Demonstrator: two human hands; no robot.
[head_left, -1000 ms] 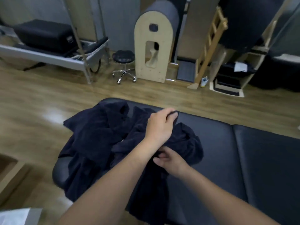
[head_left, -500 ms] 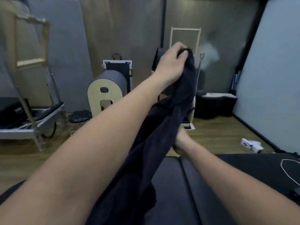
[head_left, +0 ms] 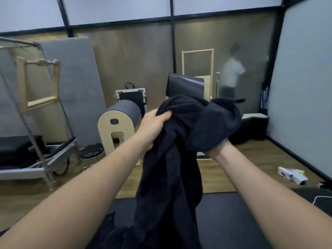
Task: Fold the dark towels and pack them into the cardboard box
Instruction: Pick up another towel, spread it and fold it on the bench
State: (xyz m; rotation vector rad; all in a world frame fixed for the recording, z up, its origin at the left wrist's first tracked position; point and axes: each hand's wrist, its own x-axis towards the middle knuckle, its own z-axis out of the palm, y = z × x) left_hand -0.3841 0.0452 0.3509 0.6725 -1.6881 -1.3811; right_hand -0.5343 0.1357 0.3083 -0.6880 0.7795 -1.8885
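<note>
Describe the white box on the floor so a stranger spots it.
Find the big pale panel on the right and drop to the wooden floor at its foot. The white box lies there, long and low. Its yellow-green end sets it apart from the small dark thing beside it.

A wood-plank floor (head_left: pixel 251 159) runs back to a brown panelled wall (head_left: pixel 134 69) under pale upper panels (head_left: pixel 116 9) framed in black. A grey pad (head_left: pixel 71 78) leans on that wall at the left, behind a metal-framed apparatus (head_left: pixel 36 159). Near the middle stand a wooden arched barrel (head_left: pixel 115 130) with a grey padded top and a round black stool (head_left: pixel 91 151). A blurred person in a white top (head_left: pixel 230 74) stands by the far wall. A small white box (head_left: pixel 291 174) lies on the floor beyond the black padded counter's (head_left: pixel 233 221) far right corner.
</note>
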